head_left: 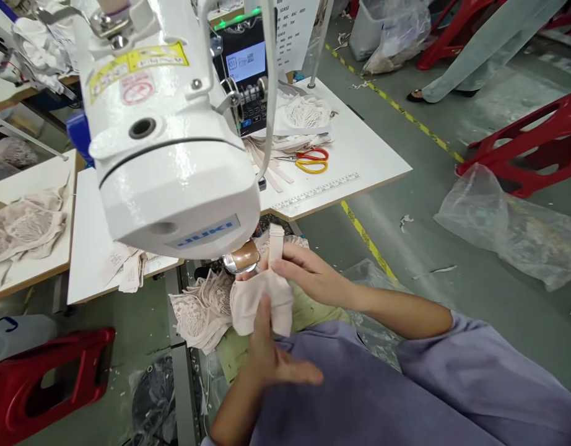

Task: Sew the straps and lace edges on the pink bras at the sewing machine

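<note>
A pale beige bra [255,303] hangs in front of me below the sewing machine's head, its strap standing upright. My right hand [301,269] pinches it where the strap meets the cup, thumb in front and fingers partly hidden behind. My left hand [274,362] lies against the lower part of the fabric; its fingers point up and its thumb is stretched out to the right, not gripping. Beside the bra, on the left, a pile of lace bras [204,310] lies over the machine's lower bed. The white sewing machine [183,186] hides the sewing spot partly.
Red-and-yellow-handled scissors [312,162] and a printed ruler [316,191] are on the white table [373,158], near stacked bra pieces [306,114]. Fabric labels [133,269] hang over the left table edge. Red stools [536,145] and plastic bags [503,229] stand on the floor; another person's legs [480,56] show behind.
</note>
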Demonstrator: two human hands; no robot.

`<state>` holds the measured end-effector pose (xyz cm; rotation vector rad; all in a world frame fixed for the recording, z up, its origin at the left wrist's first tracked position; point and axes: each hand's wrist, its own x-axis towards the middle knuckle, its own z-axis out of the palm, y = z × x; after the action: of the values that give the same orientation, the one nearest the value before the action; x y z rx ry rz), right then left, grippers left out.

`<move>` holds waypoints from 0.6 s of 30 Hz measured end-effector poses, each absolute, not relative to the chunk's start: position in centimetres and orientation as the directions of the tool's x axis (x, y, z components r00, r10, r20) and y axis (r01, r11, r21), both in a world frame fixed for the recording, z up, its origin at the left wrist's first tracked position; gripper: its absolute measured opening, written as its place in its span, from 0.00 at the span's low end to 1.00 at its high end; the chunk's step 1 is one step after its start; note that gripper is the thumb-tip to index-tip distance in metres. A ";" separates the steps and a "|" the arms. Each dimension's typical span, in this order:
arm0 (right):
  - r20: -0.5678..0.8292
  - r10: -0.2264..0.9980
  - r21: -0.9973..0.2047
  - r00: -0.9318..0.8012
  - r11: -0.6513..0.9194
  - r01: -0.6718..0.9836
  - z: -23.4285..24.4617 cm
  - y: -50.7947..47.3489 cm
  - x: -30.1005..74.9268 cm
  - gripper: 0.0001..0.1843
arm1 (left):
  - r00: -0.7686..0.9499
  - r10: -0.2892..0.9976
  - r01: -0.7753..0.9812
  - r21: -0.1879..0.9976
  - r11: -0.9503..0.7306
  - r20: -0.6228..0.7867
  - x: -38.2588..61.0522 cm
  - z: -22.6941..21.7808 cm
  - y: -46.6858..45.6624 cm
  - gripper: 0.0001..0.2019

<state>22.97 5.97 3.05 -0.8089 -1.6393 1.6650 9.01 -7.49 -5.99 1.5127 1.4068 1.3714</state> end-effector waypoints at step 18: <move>0.300 0.844 -0.911 -0.445 0.392 0.130 -1.2 14.2 17.9 0.08 | -0.052 0.997 0.875 0.483 0.018 0.056 4.1 -0.6 -2.7 0.32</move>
<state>17.92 14.24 -1.16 -0.8431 -1.8370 1.1054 4.12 -2.71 -0.57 1.9266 2.0001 0.5734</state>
